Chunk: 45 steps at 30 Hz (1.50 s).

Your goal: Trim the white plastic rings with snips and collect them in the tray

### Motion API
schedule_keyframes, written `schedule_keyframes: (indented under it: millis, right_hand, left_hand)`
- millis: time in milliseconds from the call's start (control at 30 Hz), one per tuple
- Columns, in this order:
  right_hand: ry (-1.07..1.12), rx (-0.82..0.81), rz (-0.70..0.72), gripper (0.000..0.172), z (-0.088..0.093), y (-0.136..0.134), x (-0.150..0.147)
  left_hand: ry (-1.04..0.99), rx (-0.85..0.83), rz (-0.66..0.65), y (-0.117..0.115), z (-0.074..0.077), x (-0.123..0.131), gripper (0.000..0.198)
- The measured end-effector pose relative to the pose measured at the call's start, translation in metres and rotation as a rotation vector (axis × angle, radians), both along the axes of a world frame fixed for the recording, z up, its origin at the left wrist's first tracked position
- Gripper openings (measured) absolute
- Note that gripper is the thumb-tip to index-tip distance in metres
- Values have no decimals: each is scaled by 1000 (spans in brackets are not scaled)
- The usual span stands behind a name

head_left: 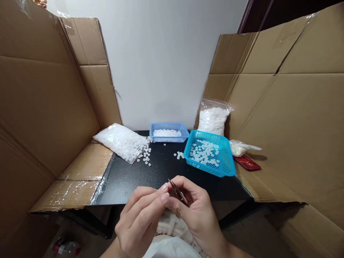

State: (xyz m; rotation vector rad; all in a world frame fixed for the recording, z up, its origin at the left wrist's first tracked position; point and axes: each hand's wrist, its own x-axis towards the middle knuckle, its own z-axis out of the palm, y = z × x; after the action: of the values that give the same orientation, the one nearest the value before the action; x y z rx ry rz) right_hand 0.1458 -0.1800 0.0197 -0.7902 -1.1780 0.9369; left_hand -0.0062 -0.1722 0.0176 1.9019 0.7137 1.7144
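Observation:
My right hand [197, 208] is closed around a pair of dark metal tweezers [177, 192], whose pointed tips face up and to the left. Close against those tips, my left hand [142, 215] has its thumb and fingers pinched together. Whatever sits between the left fingertips is too small or hidden to make out. Both hands are held in front of the near edge of a black table [129, 182]. Beyond them to the right stands a turquoise plastic basket [227, 161] with many small white plastic rings [203, 152] in it.
A plastic bag [118, 141] spills more white rings at left. A blue basket [169, 139] holds others at the back. Right of it are a full zip bag [213, 118], a small bag [239, 148] and a red case [248, 163]. Cardboard walls [290, 118] flank the table.

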Motion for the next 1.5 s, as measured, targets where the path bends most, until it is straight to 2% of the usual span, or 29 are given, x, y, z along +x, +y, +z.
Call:
schedule_keyframes:
  millis: [133,200,267,333,433,467,533,600,700,800,867,967,1167,1300,1500]
  right_hand:
    - [-157,59,-17,32,6,3,10]
    - [-267,155,-24,34,10,5,17]
    - [-353,251,6,36,14,7,24]
    - [-420,318,60,35,17,9,31]
    - [-526,359,157,23,19,12,38]
    - [-550,359,195,18,20,13,40]
    - [-574,348,251,11,21,16,42]
    - [-609,333,264,10,23,18,44]
    - [-660,340,199,13,27,20,45]
    - [-620,378,79,40,27,16,45]
    - [-596,410,-15,49,24,9,45]
    - [-646,469,-158,41,17,-8,44]
    - [-984,641,-428,51,9,-29,42]
    - [-1062,680,-449,59,2,-30,40]
    - [-1037,705,-477,56,-4,-28,36]
  left_hand:
    - [-57,-144,-63,-2,1,1,50]
    - [-187,-240,-49,-4,4,5,42]
    - [-323,-407,-34,-3,9,8,35]
    - [-355,-632,-166,1,15,8,41]
    - [-343,-944,-500,10,19,3,61]
    - [-349,-1008,-566,12,18,2,66]
    - [-378,-1067,-616,13,15,0,71]
    - [-412,-1075,-612,12,11,1,71]
    - [-458,-1072,-588,9,6,3,66]
    - [-530,-1040,-556,7,7,4,64]
    - [-576,-993,-543,4,9,5,63]
    - [-627,-936,-506,1,15,6,61]
    - [-636,-848,-536,-1,19,8,54]
    - [-624,-809,-524,-1,18,8,53]
    - [-625,-724,-431,-4,17,11,52]
